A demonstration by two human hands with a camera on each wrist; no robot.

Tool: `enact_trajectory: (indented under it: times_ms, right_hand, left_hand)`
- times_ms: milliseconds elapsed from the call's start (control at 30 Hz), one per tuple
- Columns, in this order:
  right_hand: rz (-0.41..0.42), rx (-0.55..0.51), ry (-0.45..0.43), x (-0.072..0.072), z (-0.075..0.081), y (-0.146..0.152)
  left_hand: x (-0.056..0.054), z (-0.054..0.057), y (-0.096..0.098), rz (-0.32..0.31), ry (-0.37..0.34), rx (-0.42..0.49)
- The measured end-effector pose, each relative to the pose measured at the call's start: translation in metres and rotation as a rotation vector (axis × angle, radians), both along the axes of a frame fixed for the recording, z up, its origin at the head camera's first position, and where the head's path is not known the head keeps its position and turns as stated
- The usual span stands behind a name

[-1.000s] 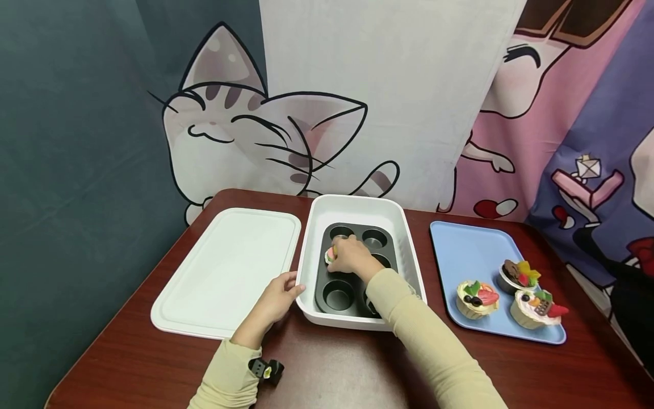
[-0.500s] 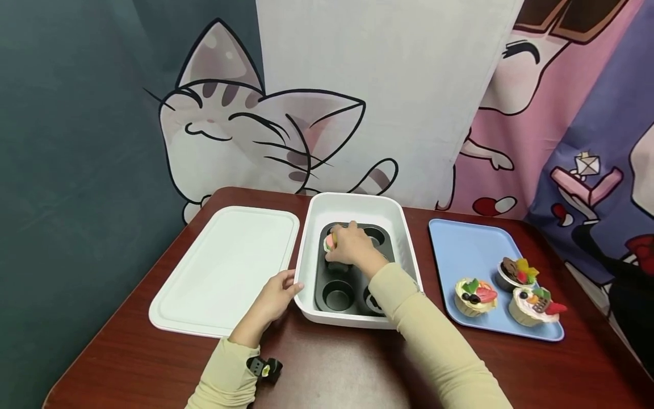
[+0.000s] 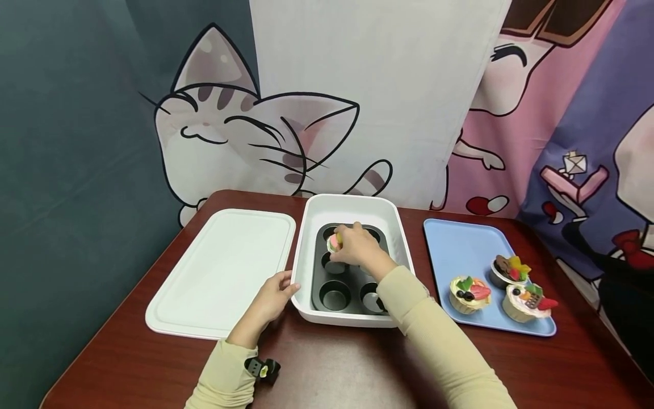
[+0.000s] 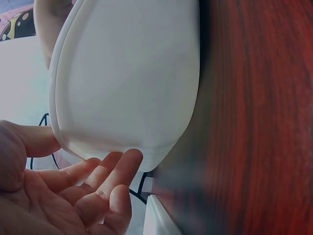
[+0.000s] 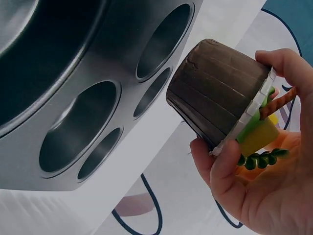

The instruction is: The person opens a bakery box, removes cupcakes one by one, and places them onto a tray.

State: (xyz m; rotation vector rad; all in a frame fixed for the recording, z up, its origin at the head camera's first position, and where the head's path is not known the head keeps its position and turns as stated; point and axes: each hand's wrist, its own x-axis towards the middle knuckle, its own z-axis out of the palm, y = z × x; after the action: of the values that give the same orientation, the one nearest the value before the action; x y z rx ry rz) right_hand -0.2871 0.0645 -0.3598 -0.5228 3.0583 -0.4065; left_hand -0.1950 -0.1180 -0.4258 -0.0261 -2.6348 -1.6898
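Note:
My right hand (image 3: 356,245) grips a cupcake (image 5: 220,90) by its rim, thumb and fingers on opposite sides. The cupcake has a dark brown pleated cup and a topping with green, yellow, a wafer stick and a leaf sprig. It is held tilted above a dark metal muffin pan (image 3: 353,278), which lies inside a white tub (image 3: 332,319). The pan's wells in the right wrist view hold nothing; in the head view the hand covers part of the pan. My left hand (image 3: 272,295) holds the tub's near left corner, thumb at the rim, fingers against the outer wall (image 4: 127,88).
On the right, a blue tray (image 3: 460,238) bears a fruit-topped cupcake (image 3: 469,295), a chocolate-topped one (image 3: 509,271) and a cream one with strawberry (image 3: 526,302). A white lid-like board (image 3: 225,267) lies left of the tub. A printed curtain (image 3: 409,85) hangs behind the table.
My right hand has carried the cupcake farther from me over the pan and slightly right. The left hand stays at the tub's corner. The view has shifted a little.

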Motion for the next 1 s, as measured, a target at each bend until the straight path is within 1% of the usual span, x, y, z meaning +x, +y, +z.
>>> enact_trajectory:
  times_ms: [133,400,533,700,1000]
  right_hand:
    - [0.008,-0.020,0.009,0.004,-0.001,0.005]
    - [0.012,-0.036,0.054,0.008,0.004,0.015]
    - [0.003,-0.033,0.051,0.008,0.004,0.019]
    - [-0.014,-0.054,0.038,0.008,0.007,0.024]
    - [-0.006,-0.077,0.064,0.010,0.014,0.035]
  left_hand:
    - [0.000,-0.001,0.000,0.000,0.004,-0.003]
    - [-0.002,-0.002,-0.001,-0.002,0.001,-0.007]
    - [-0.002,-0.003,-0.002,-0.004,0.001,-0.015]
    - [-0.001,-0.004,-0.002,-0.004,-0.003,-0.014]
    - [-0.002,-0.002,-0.002,-0.011,0.006,-0.007]
